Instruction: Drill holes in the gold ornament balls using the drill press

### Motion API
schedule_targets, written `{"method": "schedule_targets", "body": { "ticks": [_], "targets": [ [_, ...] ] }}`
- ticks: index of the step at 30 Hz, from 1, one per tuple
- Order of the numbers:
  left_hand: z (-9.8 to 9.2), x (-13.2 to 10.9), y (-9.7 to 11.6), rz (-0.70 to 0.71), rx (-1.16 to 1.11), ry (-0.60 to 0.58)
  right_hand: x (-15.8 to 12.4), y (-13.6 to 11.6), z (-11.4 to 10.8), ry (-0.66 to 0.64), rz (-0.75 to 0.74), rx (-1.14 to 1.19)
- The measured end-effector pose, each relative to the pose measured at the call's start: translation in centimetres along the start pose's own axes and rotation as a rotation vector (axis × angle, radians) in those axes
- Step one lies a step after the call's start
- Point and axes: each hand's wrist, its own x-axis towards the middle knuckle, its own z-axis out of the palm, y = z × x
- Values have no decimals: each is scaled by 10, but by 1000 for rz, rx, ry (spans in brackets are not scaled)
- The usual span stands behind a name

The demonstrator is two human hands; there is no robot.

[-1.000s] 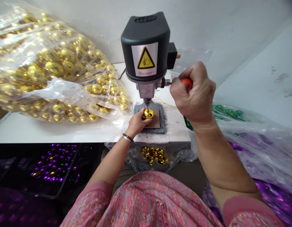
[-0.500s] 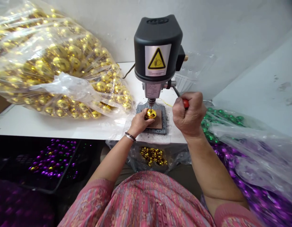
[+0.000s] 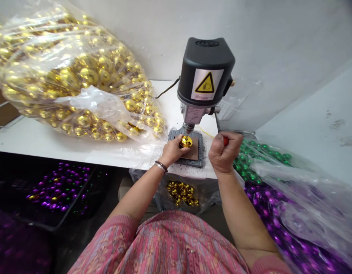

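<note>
A black benchtop drill press (image 3: 207,68) with a yellow warning sign stands on the white table, its chuck (image 3: 188,128) right above a shiny gold faceted ball (image 3: 187,141). My left hand (image 3: 173,150) pinches that ball between thumb and fingers on a brown board (image 3: 193,150) lying on the grey drill base (image 3: 201,161). The thin bit meets the top of the ball; whether it has gone in, I cannot tell. My right hand (image 3: 225,151) is closed in a fist around the red knob (image 3: 226,141) of the drill lever, whose rod is mostly hidden.
A big clear bag of gold balls (image 3: 87,76) covers the table's left side. Below the front edge hangs a plastic bag with gold pieces (image 3: 183,193). Green balls (image 3: 250,160) and purple balls (image 3: 267,205) lie in plastic at right. A dark crate (image 3: 54,228) is lower left.
The view has shifted, so the drill press appears farther right and lower, leaning. My right fist sits slightly lower on the lever knob. My left hand still pinches the gold ball.
</note>
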Motion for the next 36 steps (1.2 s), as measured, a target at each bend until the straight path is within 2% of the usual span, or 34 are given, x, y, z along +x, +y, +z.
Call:
{"method": "schedule_targets", "body": {
  "ticks": [4, 6, 9, 12, 14, 17, 20, 23, 26, 28, 30, 31, 33, 36],
  "targets": [
    [4, 4, -8, 19, -137, 8, 40, -10, 3, 25, 128, 53],
    [5, 3, -11, 52, -240, -16, 67, -13, 5, -22, 245, 73],
    [0, -7, -18, 184, -335, -95, 94, -14, 7, -96, 335, 64],
    [-14, -22, -32, 361, -286, -170, 99, -12, 8, -103, 362, 78],
    [-25, -29, -47, 431, -298, -179, 96, -12, 8, -87, 357, 93],
    [-35, -36, -64, 377, -491, -158, 92, -11, 10, -72, 346, 90],
    [-30, -43, -67, 252, -617, -215, 92, -10, 11, -69, 350, 76],
    [-13, -58, -58, 246, -507, -192, 92, -10, 10, -78, 344, 72],
    [-6, -67, -53, 237, -365, -28, 91, -10, 8, -90, 327, 57],
    [-15, -60, -56, 152, -231, 185, 90, -10, 7, -93, 314, 48],
    [-33, -41, -63, 30, -21, 400, 88, -10, 7, -95, 307, 48],
    [-43, -30, -67, -25, 103, 448, 88, -10, 6, -94, 302, 55],
    [-60, -6, -74, -24, 303, 382, 87, -10, 6, -95, 293, 68],
    [-73, 22, -79, 92, 511, 201, 87, -11, 5, -106, 287, 64]
  ]
}}
